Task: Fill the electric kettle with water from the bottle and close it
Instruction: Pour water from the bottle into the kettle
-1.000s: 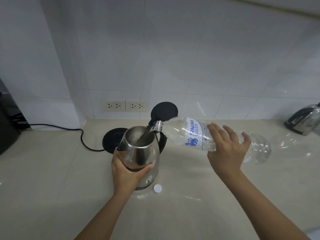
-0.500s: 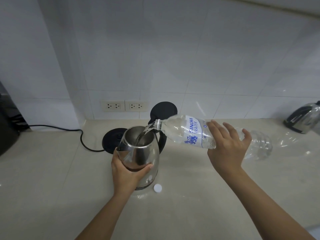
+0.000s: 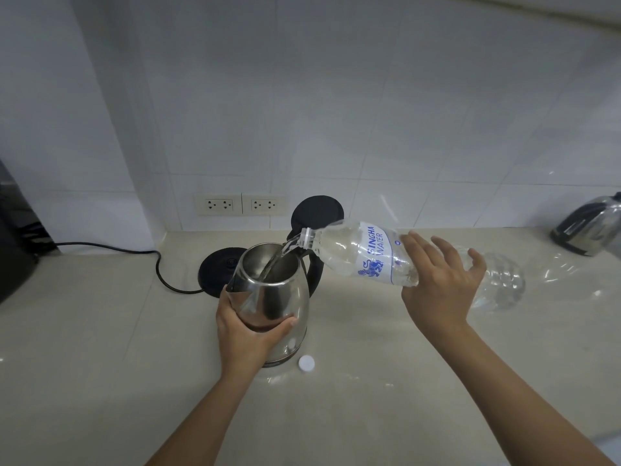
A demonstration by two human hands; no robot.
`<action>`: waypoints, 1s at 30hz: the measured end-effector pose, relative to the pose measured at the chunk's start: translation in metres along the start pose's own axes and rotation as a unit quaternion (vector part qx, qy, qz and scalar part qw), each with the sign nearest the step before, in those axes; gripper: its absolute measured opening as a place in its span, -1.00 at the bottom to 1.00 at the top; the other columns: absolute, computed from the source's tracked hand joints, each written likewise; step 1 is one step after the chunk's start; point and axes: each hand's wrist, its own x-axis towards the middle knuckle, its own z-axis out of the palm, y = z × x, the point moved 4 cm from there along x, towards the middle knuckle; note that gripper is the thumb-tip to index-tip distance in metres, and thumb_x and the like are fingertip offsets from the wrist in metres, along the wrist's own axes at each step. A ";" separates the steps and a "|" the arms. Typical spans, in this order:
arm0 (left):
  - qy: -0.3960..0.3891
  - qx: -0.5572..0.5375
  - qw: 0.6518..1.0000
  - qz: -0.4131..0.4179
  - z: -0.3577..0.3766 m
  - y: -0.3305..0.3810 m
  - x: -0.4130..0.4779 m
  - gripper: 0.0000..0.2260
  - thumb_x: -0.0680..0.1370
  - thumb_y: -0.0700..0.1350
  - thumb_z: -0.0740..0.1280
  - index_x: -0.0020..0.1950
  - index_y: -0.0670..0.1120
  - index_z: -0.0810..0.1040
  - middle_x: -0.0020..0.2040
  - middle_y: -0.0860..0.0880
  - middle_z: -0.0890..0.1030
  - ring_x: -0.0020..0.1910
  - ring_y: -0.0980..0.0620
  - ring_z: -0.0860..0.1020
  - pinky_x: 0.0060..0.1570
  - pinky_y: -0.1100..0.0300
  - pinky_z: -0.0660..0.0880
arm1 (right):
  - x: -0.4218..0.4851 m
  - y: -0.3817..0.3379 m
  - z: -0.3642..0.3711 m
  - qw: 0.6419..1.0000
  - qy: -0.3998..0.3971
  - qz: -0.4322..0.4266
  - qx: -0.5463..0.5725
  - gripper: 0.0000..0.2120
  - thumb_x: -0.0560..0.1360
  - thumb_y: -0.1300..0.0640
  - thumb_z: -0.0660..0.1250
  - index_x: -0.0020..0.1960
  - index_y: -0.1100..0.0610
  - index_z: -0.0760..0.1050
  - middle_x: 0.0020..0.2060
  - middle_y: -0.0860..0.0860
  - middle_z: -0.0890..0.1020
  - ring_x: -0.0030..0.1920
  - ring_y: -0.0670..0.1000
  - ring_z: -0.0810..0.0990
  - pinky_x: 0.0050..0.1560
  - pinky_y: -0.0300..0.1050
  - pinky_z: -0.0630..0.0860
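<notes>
Your left hand (image 3: pixel 247 334) is wrapped around the front of the steel kettle (image 3: pixel 274 297), which stands on the counter (image 3: pixel 100 364) with its black lid (image 3: pixel 317 211) tipped up at the back. Your right hand (image 3: pixel 437 290) grips the clear bottle (image 3: pixel 369 255) around its middle, tilted nearly flat, neck over the kettle's mouth, water (image 3: pixel 280 260) streaming in. The white cap (image 3: pixel 306 363) lies just beside the kettle's foot; the black base (image 3: pixel 216 274) sits behind it.
</notes>
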 end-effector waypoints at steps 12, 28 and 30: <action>0.000 -0.004 1.000 0.004 -0.001 0.002 0.000 0.17 0.01 0.15 0.66 0.50 -0.04 0.17 0.41 -0.06 0.35 0.40 -0.06 0.36 0.36 -0.07 0.39 | 0.001 0.002 -0.001 1.000 -0.003 0.004 0.002 -0.32 0.11 0.41 0.38 0.19 0.02 0.45 0.07 -0.02 0.70 0.08 0.16 0.66 0.19 0.15 0.19; -0.002 -0.007 1.000 0.003 -0.001 0.002 -0.002 0.16 0.00 0.17 0.66 0.49 -0.03 0.18 0.41 -0.05 0.35 0.40 -0.06 0.36 0.35 -0.07 0.39 | -0.008 -0.001 0.005 1.000 -0.023 0.005 0.005 -0.32 0.08 0.42 0.39 0.17 0.04 0.51 0.05 -0.02 0.71 0.06 0.17 0.66 0.19 0.15 0.19; -0.002 -0.006 1.000 0.000 -0.001 0.002 -0.001 0.17 0.00 0.19 0.65 0.49 -0.03 0.18 0.41 -0.06 0.35 0.40 -0.06 0.36 0.35 -0.08 0.39 | -0.010 -0.003 0.006 1.000 -0.026 0.009 0.011 -0.31 0.08 0.41 0.39 0.18 0.02 0.47 0.05 -0.02 0.71 0.06 0.16 0.66 0.19 0.15 0.19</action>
